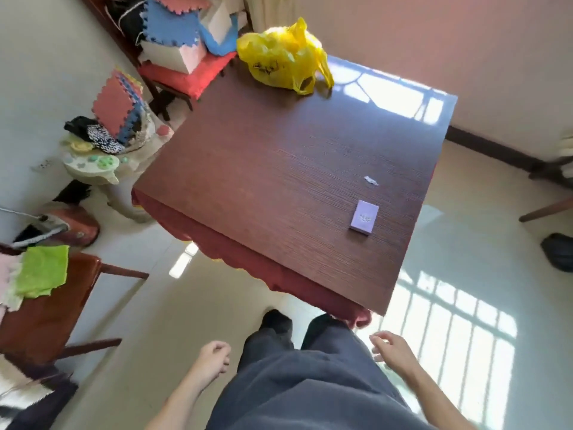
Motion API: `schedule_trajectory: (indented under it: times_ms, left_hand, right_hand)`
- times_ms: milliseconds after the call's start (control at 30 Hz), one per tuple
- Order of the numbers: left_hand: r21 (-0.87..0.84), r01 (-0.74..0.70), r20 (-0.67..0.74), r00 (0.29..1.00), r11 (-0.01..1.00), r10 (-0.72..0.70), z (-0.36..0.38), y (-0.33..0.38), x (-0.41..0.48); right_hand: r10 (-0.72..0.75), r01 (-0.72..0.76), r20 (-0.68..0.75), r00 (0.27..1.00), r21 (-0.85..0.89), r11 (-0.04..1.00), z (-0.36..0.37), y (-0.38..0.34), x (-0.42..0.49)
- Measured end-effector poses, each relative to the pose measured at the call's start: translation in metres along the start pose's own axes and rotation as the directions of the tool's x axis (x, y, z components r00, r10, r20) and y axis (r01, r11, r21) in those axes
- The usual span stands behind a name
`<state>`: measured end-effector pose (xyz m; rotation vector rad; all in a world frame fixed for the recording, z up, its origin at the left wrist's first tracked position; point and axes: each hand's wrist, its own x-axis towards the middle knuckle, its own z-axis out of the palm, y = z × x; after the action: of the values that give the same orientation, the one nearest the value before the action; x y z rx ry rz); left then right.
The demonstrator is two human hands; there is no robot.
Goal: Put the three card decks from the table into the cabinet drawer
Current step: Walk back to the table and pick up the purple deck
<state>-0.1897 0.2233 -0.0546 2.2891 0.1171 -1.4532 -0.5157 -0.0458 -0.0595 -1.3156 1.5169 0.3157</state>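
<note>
One lilac card deck (364,217) lies flat on the dark wooden table (263,181), close to its right edge. No other deck shows. My left hand (213,359) hangs low beside my left leg, fingers loosely curled, holding nothing. My right hand (391,347) hovers below the table's near corner, fingers slightly apart and empty. Both hands are well short of the deck. No cabinet or drawer is in view.
A yellow plastic bag (283,58) sits at the table's far edge, and a small paper scrap (371,180) lies beyond the deck. A wooden chair (46,305) with a green cloth stands at left. Foam mats and boxes (179,35) pile up at the back left.
</note>
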Motion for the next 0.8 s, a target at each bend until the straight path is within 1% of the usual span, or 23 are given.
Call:
schedule_trajectory:
  times_ms: [67,167,233,300,400,467,500,567,667,733,800]
  left_hand:
    - [0.095,-0.074,0.032,0.997,0.993,0.071,-0.013,0.041,0.018]
    - [0.189,-0.189,0.1,0.98,0.964,0.173,-0.02,0.1,0.04]
    - [0.21,-0.259,0.145,0.962,0.943,0.232,-0.017,0.136,0.049]
    - [0.232,-0.31,0.174,0.946,0.922,0.274,-0.01,0.163,0.054]
    - [0.227,-0.341,0.172,0.936,0.912,0.307,0.001,0.189,0.054]
    - [0.222,-0.354,0.182,0.93,0.908,0.318,0.006,0.195,0.055]
    - [0.238,-0.355,0.187,0.93,0.904,0.316,0.008,0.196,0.054]
    - [0.276,-0.328,0.183,0.941,0.903,0.285,0.006,0.192,0.052]
    - [0.272,-0.276,0.17,0.957,0.922,0.236,-0.005,0.185,0.054]
    - [0.292,-0.237,0.158,0.967,0.927,0.198,-0.015,0.181,0.057]
    - [0.286,-0.205,0.151,0.974,0.936,0.168,-0.022,0.178,0.061]
  right_hand:
    - [0.076,-0.072,-0.035,0.997,0.096,0.993,0.006,0.005,-0.008]
    - [0.143,-0.125,-0.067,0.987,0.225,0.966,0.016,0.009,-0.019]
    - [0.17,-0.126,-0.122,0.978,0.31,0.943,0.016,0.005,-0.023]
    - [0.158,-0.083,-0.213,0.964,0.324,0.943,0.008,-0.007,-0.021]
    - [0.047,0.029,-0.323,0.945,0.227,0.974,-0.014,-0.044,-0.009]
    - [-0.059,0.112,-0.343,0.938,0.137,0.984,-0.031,-0.076,0.008]
    - [-0.129,0.158,-0.344,0.93,0.058,0.986,-0.038,-0.094,0.019]
    - [-0.259,0.233,-0.322,0.911,-0.117,0.965,-0.052,-0.131,0.042]
    - [-0.383,0.295,-0.275,0.882,-0.311,0.904,-0.067,-0.186,0.073]
    - [-0.42,0.303,-0.229,0.878,-0.413,0.859,-0.072,-0.213,0.091]
    - [-0.413,0.27,-0.177,0.894,-0.522,0.809,-0.075,-0.233,0.107]
